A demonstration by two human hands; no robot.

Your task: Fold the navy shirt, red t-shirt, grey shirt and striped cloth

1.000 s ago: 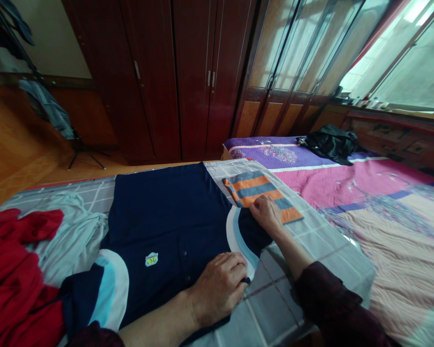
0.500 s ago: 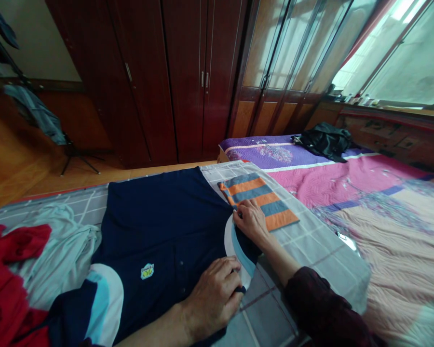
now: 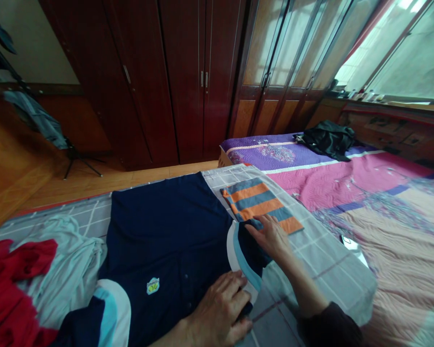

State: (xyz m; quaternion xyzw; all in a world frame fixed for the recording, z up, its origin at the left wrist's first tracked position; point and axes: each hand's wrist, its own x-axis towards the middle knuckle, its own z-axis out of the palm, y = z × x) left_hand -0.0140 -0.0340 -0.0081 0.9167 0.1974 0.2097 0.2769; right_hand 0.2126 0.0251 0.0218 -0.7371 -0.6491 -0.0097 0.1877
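A navy polo shirt (image 3: 159, 221) with white and light blue sleeve bands and a small badge lies spread over the grey checked cloth. My left hand (image 3: 220, 306) rests on it near the lower end of the right-side sleeve band, fingers spread and curved over the fabric. Higher up, my right hand (image 3: 273, 236) lies on the navy sleeve with its fingers stretched out. Just beyond that hand is a folded orange-and-grey striped garment (image 3: 260, 197), partly covered by the fingers.
Crumpled pale grey clothing (image 3: 72, 260) and a red garment (image 3: 18, 294) lie at the left. On the right is a bed (image 3: 347, 183) with a black bag-like heap (image 3: 327, 140); a phone (image 3: 352, 248) lies nearer. Wardrobes (image 3: 188, 86) stand behind the grey checked cloth (image 3: 311, 270).
My right hand has let go of the pinched seam at the sleeve top and shifted right onto the sleeve, fingers straighter. My left hand's fingers have spread slightly. The view has shifted a little.
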